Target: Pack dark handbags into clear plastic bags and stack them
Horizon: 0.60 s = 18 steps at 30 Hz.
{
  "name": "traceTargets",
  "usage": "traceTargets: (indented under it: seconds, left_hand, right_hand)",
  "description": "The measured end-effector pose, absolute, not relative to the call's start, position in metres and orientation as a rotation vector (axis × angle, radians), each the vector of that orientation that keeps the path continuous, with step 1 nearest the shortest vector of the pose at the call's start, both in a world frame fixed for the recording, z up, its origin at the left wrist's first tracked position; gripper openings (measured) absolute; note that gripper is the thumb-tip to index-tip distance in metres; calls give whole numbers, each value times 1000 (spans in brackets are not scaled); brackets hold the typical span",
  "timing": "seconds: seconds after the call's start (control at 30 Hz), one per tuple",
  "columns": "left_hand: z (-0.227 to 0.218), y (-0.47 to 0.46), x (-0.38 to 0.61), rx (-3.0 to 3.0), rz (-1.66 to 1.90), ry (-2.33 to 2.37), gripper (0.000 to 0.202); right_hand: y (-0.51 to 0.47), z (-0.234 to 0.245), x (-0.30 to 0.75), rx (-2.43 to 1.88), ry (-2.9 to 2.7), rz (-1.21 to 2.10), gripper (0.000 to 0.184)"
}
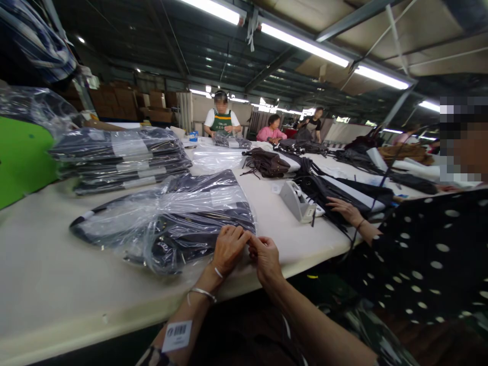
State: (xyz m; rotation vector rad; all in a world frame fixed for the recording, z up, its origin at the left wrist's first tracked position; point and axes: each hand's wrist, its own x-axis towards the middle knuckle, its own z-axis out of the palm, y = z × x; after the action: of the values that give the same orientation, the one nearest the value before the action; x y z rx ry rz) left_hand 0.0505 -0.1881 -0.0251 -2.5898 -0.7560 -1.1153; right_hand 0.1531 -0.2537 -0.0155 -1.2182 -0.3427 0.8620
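A dark item with a pale paper band lies on the table inside a clear plastic bag [190,213]. What the dark item is I cannot tell for sure; a strap-like loop curves out at its left end. At the bag's near right corner, my left hand [230,249] has its fingers closed on the plastic edge. My right hand [266,258] pinches at the same corner, its fingertips touching those of the left. Whatever small part sits between the fingertips is hidden. A barcode sticker [177,336] is on my left forearm.
Several plastic-wrapped dark items [125,157] are stacked at the back left, near a green panel [23,157]. A tape dispenser [299,202] stands to the right. Beside it, a co-worker's hand [345,211] rests on a black bag [343,193]. More people work farther back.
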Motion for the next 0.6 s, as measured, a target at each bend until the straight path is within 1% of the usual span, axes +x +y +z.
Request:
traceTargets:
  seconds: [0.17,0.37,0.5,0.6]
  left_hand:
    - [-20,-188,48,-2643,-1128,-822,14]
    - [10,-185,49,-2720,-1134,-982,22]
    - [24,-179,51,-2763,-1136,-1022,25]
    - [26,-176,53,-2804,-1115,-1028,22]
  right_hand:
    - [-269,-7,158,-1178,-324,1036,55]
    - [-267,7,164,-1110,-311,1172,52]
    - [-260,8,165,-1124,-380,1108,48]
    - [-254,3,168,-1201,-568,898,44]
